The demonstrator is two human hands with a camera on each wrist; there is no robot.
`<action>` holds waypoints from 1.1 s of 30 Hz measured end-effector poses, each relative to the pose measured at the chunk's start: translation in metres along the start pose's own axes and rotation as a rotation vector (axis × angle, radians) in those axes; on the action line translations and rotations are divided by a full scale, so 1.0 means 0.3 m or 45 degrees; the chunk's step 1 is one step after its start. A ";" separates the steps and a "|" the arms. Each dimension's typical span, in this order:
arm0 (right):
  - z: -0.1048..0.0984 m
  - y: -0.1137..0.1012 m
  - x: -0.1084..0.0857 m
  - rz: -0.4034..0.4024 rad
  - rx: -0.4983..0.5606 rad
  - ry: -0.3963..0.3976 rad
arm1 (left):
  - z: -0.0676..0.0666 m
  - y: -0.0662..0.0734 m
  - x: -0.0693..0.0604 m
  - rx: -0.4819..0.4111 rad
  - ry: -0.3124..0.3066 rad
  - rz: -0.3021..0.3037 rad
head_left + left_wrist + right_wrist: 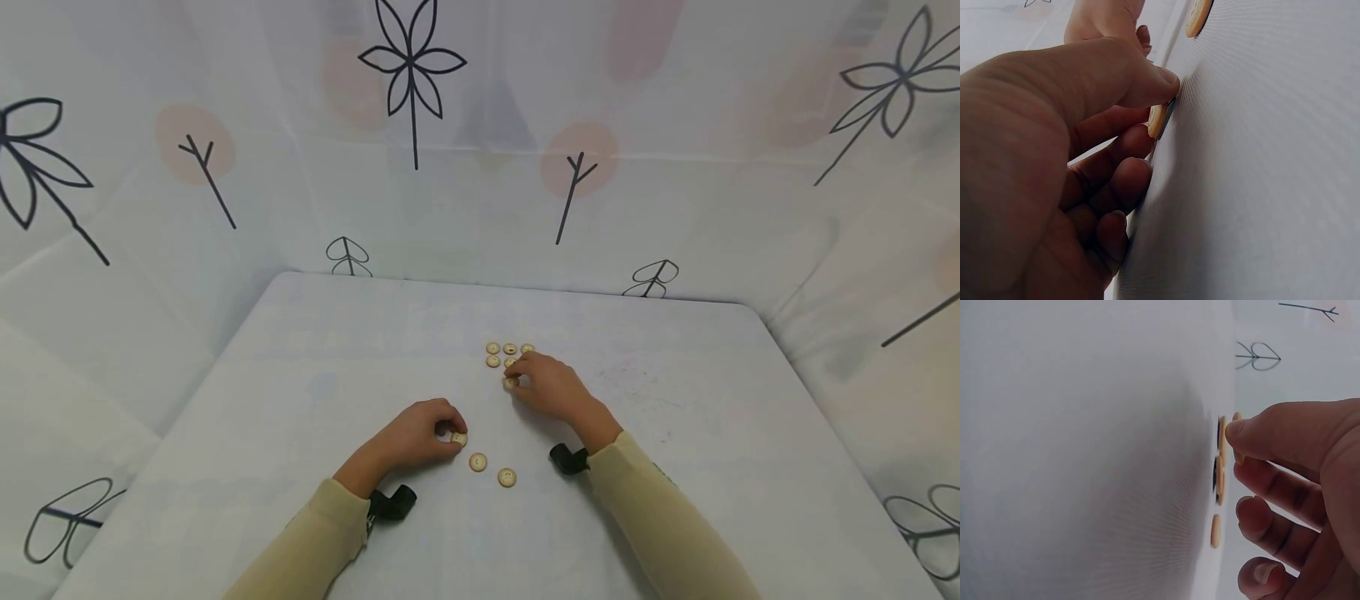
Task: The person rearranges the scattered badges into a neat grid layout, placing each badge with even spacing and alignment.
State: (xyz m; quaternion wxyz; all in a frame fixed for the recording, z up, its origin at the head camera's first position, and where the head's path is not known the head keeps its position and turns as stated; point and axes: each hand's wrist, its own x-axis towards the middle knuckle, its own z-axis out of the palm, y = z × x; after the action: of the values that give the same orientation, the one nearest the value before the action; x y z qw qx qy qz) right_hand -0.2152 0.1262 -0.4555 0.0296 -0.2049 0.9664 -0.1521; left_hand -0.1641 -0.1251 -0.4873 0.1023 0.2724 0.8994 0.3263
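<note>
Small round cream buttons lie on the white table. My right hand [551, 387] pinches one button [512, 382] between thumb and finger, just below a cluster of several buttons [492, 348] set in rows. In the right wrist view the pinched button [1239, 439] appears off the surface, beside the others [1215, 531]. My left hand [420, 435] holds another button [459, 438] by its edge at the tabletop; the left wrist view shows this button [1157, 120] tilted under the thumb. Two loose buttons, one [477, 462] nearer that hand and one [507, 477] farther right, lie flat.
The white-covered table [675, 500] reaches back to a pale cloth [480, 208] printed with flowers and twigs. Black wrist devices sit at both sleeve cuffs, one at the left [393, 503] and one at the right [568, 459].
</note>
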 end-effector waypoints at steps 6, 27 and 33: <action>-0.009 0.010 0.009 0.036 -0.004 0.008 | -0.002 0.004 0.000 -0.017 -0.005 -0.008; -0.013 0.068 0.043 0.195 0.045 -0.002 | -0.001 -0.001 -0.002 -0.013 -0.005 -0.023; -0.026 0.075 0.050 0.232 0.043 -0.001 | 0.000 0.003 -0.002 -0.014 -0.002 -0.021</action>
State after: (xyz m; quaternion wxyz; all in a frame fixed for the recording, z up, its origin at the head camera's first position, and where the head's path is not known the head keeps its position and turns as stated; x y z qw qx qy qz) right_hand -0.2386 0.1417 -0.4547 0.0472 -0.1156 0.9784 -0.1649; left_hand -0.1634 -0.1249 -0.4867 0.1069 0.2647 0.8997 0.3301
